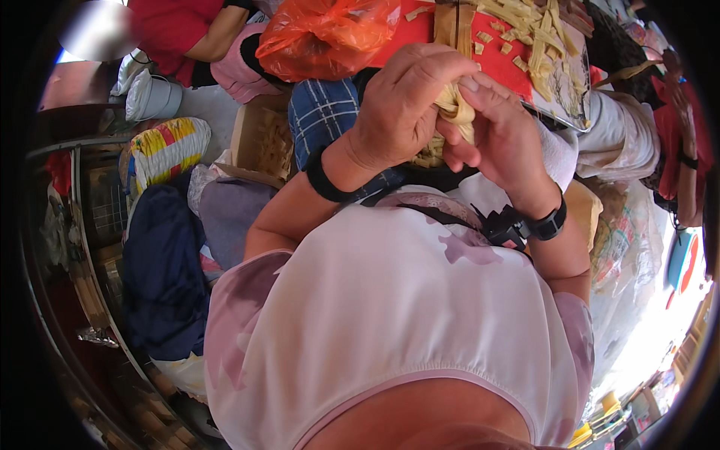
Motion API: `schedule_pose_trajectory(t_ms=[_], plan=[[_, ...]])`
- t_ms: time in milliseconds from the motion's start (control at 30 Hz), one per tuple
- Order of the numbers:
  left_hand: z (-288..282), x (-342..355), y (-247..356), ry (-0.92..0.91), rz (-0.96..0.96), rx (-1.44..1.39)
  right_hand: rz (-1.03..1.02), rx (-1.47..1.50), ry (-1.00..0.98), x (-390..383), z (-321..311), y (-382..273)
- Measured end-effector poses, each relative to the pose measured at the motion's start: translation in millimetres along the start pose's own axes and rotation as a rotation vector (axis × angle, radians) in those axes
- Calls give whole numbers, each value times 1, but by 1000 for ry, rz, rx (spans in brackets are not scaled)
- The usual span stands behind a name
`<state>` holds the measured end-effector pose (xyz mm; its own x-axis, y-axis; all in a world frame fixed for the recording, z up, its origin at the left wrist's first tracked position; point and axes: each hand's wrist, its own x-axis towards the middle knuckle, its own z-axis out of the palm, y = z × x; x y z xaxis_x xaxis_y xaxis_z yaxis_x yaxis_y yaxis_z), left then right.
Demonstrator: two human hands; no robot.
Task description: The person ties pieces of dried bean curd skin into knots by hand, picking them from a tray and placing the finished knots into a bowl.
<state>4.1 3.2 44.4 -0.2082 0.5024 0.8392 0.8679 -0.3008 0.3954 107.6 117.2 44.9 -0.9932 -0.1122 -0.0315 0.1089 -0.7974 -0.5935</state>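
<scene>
My left hand (395, 107) and my right hand (504, 129) meet above my lap, fingers curled round a pale yellow strip (457, 107). The strip is flat and leaf-like, folded or looped over itself into a small bundle. My thumbs come close together at its top, while the fingertips of my right hand curl beneath it. Part of the bundle is hidden by my fingers. Just beyond my hands, more pale yellow strips (546, 52) and small cut squares lie on a red board (491, 64).
An orange plastic bag (322, 37) sits at the far left of the board. A cardboard box (259, 150) holds yellowish pieces. Left of me are a white bucket (155, 101), a striped sack (171, 146) and dark blue cloth (165, 270). Other people sit across and to the right.
</scene>
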Motion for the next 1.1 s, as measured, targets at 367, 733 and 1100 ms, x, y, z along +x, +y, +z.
schedule_pose_trajectory(t_ms=[367, 733, 1100], plan=[[-8, -20, -23, 78, -935, -1264, -628, -1358, 308, 9, -16, -1], [8, -19, -15, 11, -657, -415, -408, -806, 363, 9, -22, -2], [0, -17, -44, -27, -547, -186, -293, -471, 581, 3, -60, -17]])
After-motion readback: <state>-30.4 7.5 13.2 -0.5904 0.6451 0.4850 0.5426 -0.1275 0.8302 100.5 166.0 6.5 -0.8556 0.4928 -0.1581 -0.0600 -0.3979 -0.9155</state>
